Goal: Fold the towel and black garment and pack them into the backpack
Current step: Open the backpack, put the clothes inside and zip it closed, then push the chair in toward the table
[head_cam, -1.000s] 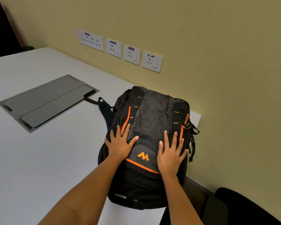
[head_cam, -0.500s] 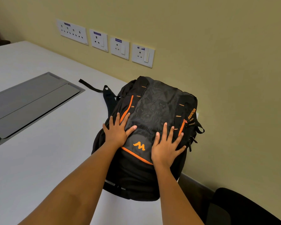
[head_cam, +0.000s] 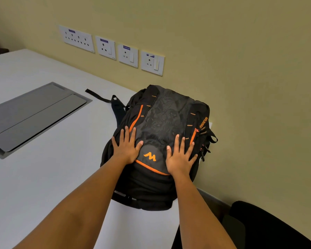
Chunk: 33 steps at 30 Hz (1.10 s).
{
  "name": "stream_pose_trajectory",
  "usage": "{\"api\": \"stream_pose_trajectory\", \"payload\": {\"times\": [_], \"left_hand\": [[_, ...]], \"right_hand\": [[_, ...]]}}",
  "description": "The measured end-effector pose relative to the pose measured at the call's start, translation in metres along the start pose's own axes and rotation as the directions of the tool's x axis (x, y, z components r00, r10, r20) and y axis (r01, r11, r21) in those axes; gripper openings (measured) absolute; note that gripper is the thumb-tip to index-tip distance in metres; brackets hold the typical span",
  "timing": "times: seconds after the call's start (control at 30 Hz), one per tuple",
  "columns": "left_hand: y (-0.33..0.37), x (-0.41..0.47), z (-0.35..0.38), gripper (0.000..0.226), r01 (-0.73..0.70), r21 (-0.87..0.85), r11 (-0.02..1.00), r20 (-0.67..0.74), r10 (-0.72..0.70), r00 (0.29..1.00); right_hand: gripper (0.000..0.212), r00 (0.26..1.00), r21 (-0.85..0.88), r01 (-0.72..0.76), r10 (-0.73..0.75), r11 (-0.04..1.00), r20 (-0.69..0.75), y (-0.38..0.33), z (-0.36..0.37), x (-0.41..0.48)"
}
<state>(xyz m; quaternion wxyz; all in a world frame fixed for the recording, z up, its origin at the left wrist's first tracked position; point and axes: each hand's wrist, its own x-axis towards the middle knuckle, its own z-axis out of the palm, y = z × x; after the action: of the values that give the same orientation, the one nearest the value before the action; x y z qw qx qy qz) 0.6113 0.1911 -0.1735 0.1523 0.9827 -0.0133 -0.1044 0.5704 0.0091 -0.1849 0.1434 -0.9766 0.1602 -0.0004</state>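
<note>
Backpack (head_cam: 169,115) under left hand (head_cam: 127,150) and right hand (head_cam: 180,157), both flat; grey hatch (head_cam: 34,112) beside, sockets (head_cam: 127,55) behind

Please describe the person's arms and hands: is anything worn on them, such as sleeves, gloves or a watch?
Nothing visible is worn. Both forearms are bare to the frame edge, with no sleeve. The left hand and right hand have no gloves, rings, watch or bracelet.

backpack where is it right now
In the head view, the backpack lies on the white table, at its right end by the wall, below the sockets, with the left hand and right hand flat on it.
</note>
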Motion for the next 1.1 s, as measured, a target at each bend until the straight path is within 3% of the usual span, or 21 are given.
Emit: {"api": "stream_pose_trajectory", "payload": {"times": [0.2,0.3,0.4,0.43,0.53,0.57,0.7,0.87,1.1], "left_hand": [[-0.014,-0.065,0.016,0.065,-0.089,-0.036,0.995,-0.012,0.089,0.996],[-0.020,-0.100,0.027,0.109,-0.153,0.066,0.986,-0.018,0.155,0.988],[-0.023,-0.137,0.036,0.122,-0.163,0.116,0.980,0.016,0.162,0.987],[-0.023,-0.150,0.037,0.122,-0.173,0.131,0.976,0.046,0.168,0.985],[-0.020,-0.187,0.038,0.094,-0.167,0.104,0.980,0.146,0.151,0.978],[-0.020,-0.199,0.036,0.080,-0.153,0.082,0.985,0.173,0.137,0.975],[-0.019,-0.255,0.025,0.058,-0.213,0.121,0.970,0.248,0.178,0.952],[-0.001,-0.325,0.007,0.054,-0.337,0.163,0.927,0.199,0.304,0.932],[0.070,-0.416,-0.032,0.051,-0.493,0.092,0.865,0.083,0.487,0.869]], "right_hand": [[0.061,0.996,-0.029,0.070,-0.068,0.997,0.055,0.015,0.000,-0.052],[0.061,0.991,-0.013,0.108,-0.107,0.994,0.086,0.021,-0.001,-0.085],[0.114,0.984,0.006,0.138,-0.138,0.990,0.117,0.026,-0.004,-0.119],[0.114,0.981,0.025,0.131,-0.134,0.991,0.139,0.028,-0.006,-0.129],[0.059,0.947,0.140,0.115,-0.151,0.984,0.285,0.029,-0.017,-0.163],[0.053,0.931,0.168,0.113,-0.163,0.979,0.327,0.030,-0.022,-0.174],[0.050,0.913,0.116,0.144,-0.177,0.983,0.368,0.036,-0.051,-0.219],[0.047,0.961,0.045,0.176,-0.181,0.983,0.211,0.052,-0.105,-0.287],[0.048,0.997,-0.023,0.071,-0.071,0.997,0.010,0.105,-0.201,-0.378]]}}
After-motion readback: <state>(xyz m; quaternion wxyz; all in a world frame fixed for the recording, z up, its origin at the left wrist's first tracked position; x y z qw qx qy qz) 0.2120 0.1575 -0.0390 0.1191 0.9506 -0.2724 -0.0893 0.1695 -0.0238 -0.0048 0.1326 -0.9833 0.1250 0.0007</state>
